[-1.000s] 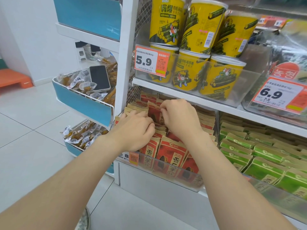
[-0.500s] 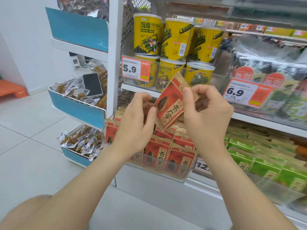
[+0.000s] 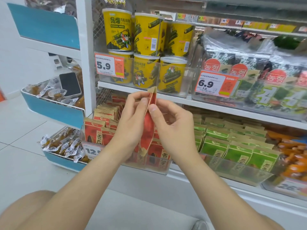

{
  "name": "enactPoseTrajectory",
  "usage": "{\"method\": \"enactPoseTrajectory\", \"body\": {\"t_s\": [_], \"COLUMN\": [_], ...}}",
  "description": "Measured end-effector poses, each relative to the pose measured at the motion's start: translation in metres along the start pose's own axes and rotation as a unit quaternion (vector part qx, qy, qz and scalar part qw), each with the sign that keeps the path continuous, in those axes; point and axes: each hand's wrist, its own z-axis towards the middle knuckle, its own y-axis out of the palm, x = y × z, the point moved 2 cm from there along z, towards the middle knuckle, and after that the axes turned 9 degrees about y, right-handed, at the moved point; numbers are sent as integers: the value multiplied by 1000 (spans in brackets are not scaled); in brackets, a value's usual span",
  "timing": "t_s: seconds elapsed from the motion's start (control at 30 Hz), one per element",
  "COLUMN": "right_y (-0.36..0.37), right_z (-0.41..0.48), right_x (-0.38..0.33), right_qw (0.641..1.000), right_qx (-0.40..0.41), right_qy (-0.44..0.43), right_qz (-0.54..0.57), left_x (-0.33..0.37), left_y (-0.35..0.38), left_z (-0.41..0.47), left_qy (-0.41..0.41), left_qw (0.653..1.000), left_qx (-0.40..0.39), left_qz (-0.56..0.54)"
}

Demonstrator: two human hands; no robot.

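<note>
A red and tan snack packet [image 3: 149, 123] is held edge-on in front of the shelf, standing nearly upright. My left hand [image 3: 131, 123] grips its left side, thumb near the top. My right hand [image 3: 172, 128] pinches its right side with the thumb against the packet. Behind and below the hands, a clear bin [image 3: 156, 165] on the lower shelf holds several more red packets [image 3: 98, 130] of the same kind.
Yellow snack tubs [image 3: 147, 52] fill the shelf above, with price tags 5.9 [image 3: 109, 66] and 6.9 [image 3: 216, 84]. Green packets [image 3: 232, 146] lie right of the red ones, seaweed packs [image 3: 265, 83] above them. Left, blue baskets [image 3: 53, 110] hold small wrapped snacks and a phone [image 3: 69, 84].
Both hands pulled one red packet out of the bin, raised it, and turned it from face-on to edge-on. The view shifted down and left.
</note>
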Motion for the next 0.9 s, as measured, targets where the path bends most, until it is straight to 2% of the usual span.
{"method": "enactPoseTrajectory", "body": {"t_s": [0.1,0.2,0.37,0.57,0.7,0.9], "right_y": [-3,-4,-3,-3,-2,4], "right_z": [1,2,3,1,1,-6], "right_x": [4,6,8,8,9,8], "right_qw": [999,992,966,965,965,979], "right_qx": [23,37,10,-9,-19,-13], "right_qy": [24,96,185,186,189,149], "right_qz": [11,75,183,185,179,142], "left_x": [-1,-3,-3,0,-1,7], "left_y": [8,16,17,12,5,1], "left_z": [-3,-8,-11,-16,-18,-20], "left_qy": [-13,-37,-66,-62,-81,-75], "left_qw": [999,995,989,992,993,988], "left_qx": [-15,-37,-10,-19,13,2], "left_qz": [-42,-81,-130,-107,-87,-135]}}
